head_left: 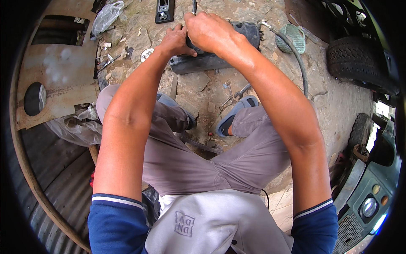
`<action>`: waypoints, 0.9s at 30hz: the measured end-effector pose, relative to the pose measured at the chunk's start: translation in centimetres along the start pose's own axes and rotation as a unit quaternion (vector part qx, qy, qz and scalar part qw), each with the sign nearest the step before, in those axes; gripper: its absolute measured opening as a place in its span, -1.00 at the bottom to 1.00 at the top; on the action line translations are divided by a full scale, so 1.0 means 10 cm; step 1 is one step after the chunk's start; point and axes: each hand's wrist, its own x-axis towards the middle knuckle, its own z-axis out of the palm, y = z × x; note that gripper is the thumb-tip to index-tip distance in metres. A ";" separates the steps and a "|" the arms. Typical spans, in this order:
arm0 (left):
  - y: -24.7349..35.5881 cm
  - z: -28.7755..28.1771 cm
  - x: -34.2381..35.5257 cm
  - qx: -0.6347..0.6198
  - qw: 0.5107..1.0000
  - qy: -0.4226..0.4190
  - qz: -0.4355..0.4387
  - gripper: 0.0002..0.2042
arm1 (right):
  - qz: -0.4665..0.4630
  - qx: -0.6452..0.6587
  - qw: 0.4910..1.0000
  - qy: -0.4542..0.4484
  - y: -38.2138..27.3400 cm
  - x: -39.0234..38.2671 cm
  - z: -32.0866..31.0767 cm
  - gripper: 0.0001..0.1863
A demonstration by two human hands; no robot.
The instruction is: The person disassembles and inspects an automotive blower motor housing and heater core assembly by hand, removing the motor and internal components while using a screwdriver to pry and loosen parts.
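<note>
Presently, head view: I look down on the black casing [198,64], which lies on the stony ground beyond my sandals [240,111]; from it I give all places.
Left hand: my left hand [175,42] is at the left end of the casing, the thumb upon it; how hard it presses, I cannot tell.
Right hand: my right hand [213,31] is bent over the top of the casing, very near to the left one; its fingertips are hidden, so I cannot tell what they pinch.
Slipping casing: the ground under it is uneven, so I think a strong push from one side could make it rock or slide.
Pinched fingers: as both hands are so close, a sudden slip could, in my judgement, knock one against the other.
Hose: the dark hose [296,53] curves down from beside the casing's right end; if my right forearm caught it, its metal end could be pulled.
Wrench: the wrench [242,90] lies on the near side of the casing, just beside my sandal; a careless foot could kick it.
Small black device: this device [164,10] lies beyond the casing, to its left; a swinging elbow seems too far away to strike it.
</note>
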 end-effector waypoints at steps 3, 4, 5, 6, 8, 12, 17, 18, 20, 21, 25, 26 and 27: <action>-0.01 -0.01 0.00 -0.028 0.999 0.011 0.041 0.07 | 0.002 0.001 1.000 -0.006 -0.01 0.00 0.03 -0.73; -0.05 0.03 0.01 -0.027 0.998 0.028 0.044 0.06 | 0.003 0.003 1.000 -0.008 -0.03 0.00 0.03 -0.72; -0.08 0.06 0.03 -0.025 0.997 0.045 0.048 0.05 | 0.003 0.004 1.000 -0.010 -0.06 0.00 0.03 -0.72; -0.12 0.10 0.03 -0.024 0.996 0.062 0.052 0.04 | 0.004 0.005 1.000 -0.012 -0.07 0.00 0.02 -0.72; -0.11 0.11 0.03 -0.011 0.997 0.061 0.040 0.05 | 0.002 0.001 1.000 -0.026 -0.07 0.01 0.00 -0.71; -0.07 0.12 0.03 0.021 0.999 0.041 0.016 0.09 | 0.017 -0.001 0.999 -0.034 -0.04 0.02 0.01 -0.70; -0.09 0.18 0.03 0.029 0.997 0.063 0.015 0.11 | 0.035 0.009 0.999 -0.021 0.02 0.01 0.04 -0.70; -0.11 0.19 0.03 0.031 0.997 0.068 0.021 0.11 | 0.026 0.014 0.999 -0.015 0.03 0.01 0.04 -0.70; -0.13 0.19 0.03 0.035 0.995 0.077 0.046 0.12 | 0.026 -0.011 0.999 -0.042 -0.01 -0.01 0.01 -0.68; -0.15 0.18 0.03 0.037 0.994 0.079 0.062 0.13 | 0.026 -0.024 0.998 -0.055 -0.04 -0.01 0.00 -0.67; -0.11 0.16 0.02 0.019 0.995 0.077 0.053 0.15 | 0.081 0.005 0.996 -0.042 -0.07 0.01 -0.01 -0.62; -0.07 0.12 0.01 0.011 0.997 0.063 0.038 0.16 | 0.091 0.001 0.995 -0.035 -0.05 0.03 0.02 -0.61; -0.03 0.09 0.01 0.002 0.999 0.048 0.022 0.16 | 0.102 -0.002 0.994 -0.028 -0.02 0.04 0.04 -0.60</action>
